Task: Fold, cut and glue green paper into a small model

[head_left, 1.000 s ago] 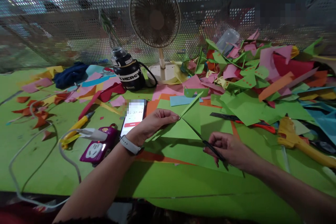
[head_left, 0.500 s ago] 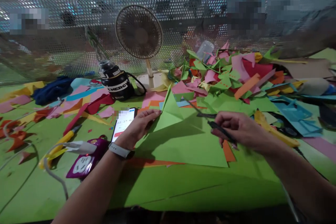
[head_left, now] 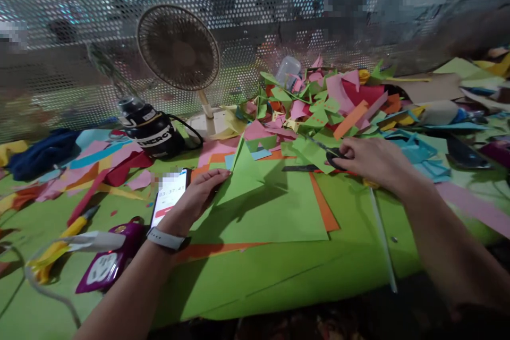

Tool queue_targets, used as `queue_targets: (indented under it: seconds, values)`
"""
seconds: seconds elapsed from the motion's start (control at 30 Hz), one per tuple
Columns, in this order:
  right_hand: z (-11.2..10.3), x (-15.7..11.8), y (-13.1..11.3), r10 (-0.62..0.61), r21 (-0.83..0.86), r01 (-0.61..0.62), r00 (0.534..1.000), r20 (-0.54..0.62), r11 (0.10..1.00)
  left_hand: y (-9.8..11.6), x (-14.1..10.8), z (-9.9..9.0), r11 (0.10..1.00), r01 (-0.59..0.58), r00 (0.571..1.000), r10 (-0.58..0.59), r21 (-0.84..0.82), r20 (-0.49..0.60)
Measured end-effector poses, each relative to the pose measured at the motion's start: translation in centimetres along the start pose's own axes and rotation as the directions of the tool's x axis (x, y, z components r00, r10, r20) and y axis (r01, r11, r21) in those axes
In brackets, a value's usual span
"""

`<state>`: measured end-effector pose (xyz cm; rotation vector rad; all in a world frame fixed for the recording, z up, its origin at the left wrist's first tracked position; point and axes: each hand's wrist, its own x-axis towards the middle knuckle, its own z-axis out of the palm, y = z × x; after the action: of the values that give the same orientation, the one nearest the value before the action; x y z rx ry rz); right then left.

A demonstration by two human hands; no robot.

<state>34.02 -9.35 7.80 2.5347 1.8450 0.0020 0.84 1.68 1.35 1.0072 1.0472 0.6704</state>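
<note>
My left hand (head_left: 205, 191) pinches the edge of a folded piece of green paper (head_left: 245, 170), which stands tilted above a flat green sheet (head_left: 279, 223). My right hand (head_left: 370, 162) is closed around the black handles of scissors (head_left: 333, 156), held near the front of the paper pile, apart from the folded piece. Their blades point left and away over green scraps. A dark narrow object (head_left: 298, 168) lies just below the blades; its kind is unclear. Orange paper (head_left: 324, 207) sticks out from under the green sheet.
A heap of coloured paper scraps (head_left: 314, 109) rises at the back. A fan (head_left: 179, 48) and a black bottle (head_left: 153, 130) stand at back left. Near my left wrist are a phone (head_left: 169, 194), a purple power bank (head_left: 107, 260) and a yellow cutter (head_left: 75, 226).
My right hand has moved the scissors away from the folded paper, toward the scrap pile. My left hand still holds the folded paper. The camera view has shifted, with most things now farther left.
</note>
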Motion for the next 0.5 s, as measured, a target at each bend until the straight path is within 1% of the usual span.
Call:
queue_targets:
  seconds: [0.1, 0.2, 0.27, 0.33, 0.4, 0.5]
  values:
    - [1.6, 0.7, 0.3, -0.023, -0.020, 0.024, 0.999, 0.033, 1.000, -0.1, 0.3, -0.2, 1.000, 0.011, 1.000, -0.011, -0.004, 0.022]
    - [3.2, 1.3, 0.8, -0.035, -0.038, 0.035, 0.999, -0.004, 0.999, -0.2, 0.5, -0.2, 1.000, 0.000, 0.999, 0.000, 0.005, 0.042]
    - [3.9, 1.7, 1.1, -0.042, -0.050, 0.042, 0.999, -0.016, 0.998, -0.3, 0.7, -0.2, 1.000, -0.007, 0.998, 0.007, 0.008, 0.055]
    - [4.2, 2.2, 1.6, -0.016, -0.032, 0.017, 0.999, 0.029, 0.999, -0.4, 0.8, -0.2, 1.000, 0.002, 0.997, -0.003, 0.014, 0.075]
    - [4.2, 2.8, 2.1, 0.006, 0.022, -0.009, 0.993, 0.114, 1.000, -0.5, 0.9, -0.2, 1.000, 0.016, 0.996, -0.018, 0.024, 0.090]
    - [3.9, 3.8, 2.9, -0.063, 0.109, 0.039, 0.971, 0.230, 0.993, -0.3, 0.7, -0.2, 0.998, 0.038, 0.993, -0.042, 0.041, 0.110]
